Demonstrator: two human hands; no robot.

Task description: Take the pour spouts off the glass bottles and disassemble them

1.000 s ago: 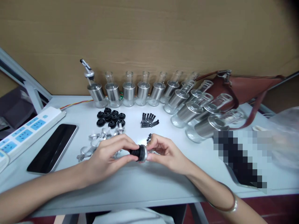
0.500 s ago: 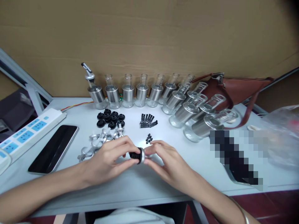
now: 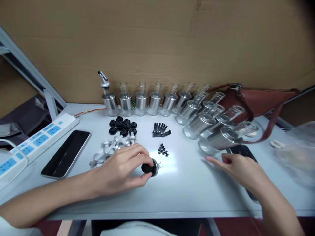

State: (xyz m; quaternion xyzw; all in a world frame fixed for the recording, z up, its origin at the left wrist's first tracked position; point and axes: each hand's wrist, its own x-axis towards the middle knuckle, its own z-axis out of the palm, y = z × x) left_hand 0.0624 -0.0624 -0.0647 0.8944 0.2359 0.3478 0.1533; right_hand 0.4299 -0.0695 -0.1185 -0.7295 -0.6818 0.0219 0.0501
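My left hand (image 3: 123,170) pinches a bottle pourer (image 3: 149,168) between thumb and fingers, low above the table. The pourer has a black ribbed stopper at the left and a silver metal cap with thin prongs pointing right. Over at the right, my right hand (image 3: 238,168) hangs over a dark phone (image 3: 242,150), close to the nearest glass bottle (image 3: 221,137). One digit stretches left and nothing shows in its grip; its other fingers are partly hidden. Silver metal pourer tops (image 3: 110,147) lie just behind my left hand, with black rubber stoppers (image 3: 123,126) beyond them.
Small black rods (image 3: 161,130) and tiny black rings (image 3: 162,150) lie mid-table. Several metal-sleeved bottles (image 3: 141,101) line the back; the leftmost bottle (image 3: 110,103) wears a pourer. A power strip (image 3: 36,141) and a phone (image 3: 66,154) are left, a brown bag (image 3: 265,101) right.
My right hand has let go of the pourer and moved right, over the dark phone. My left hand keeps the pourer. The view has shifted slightly.
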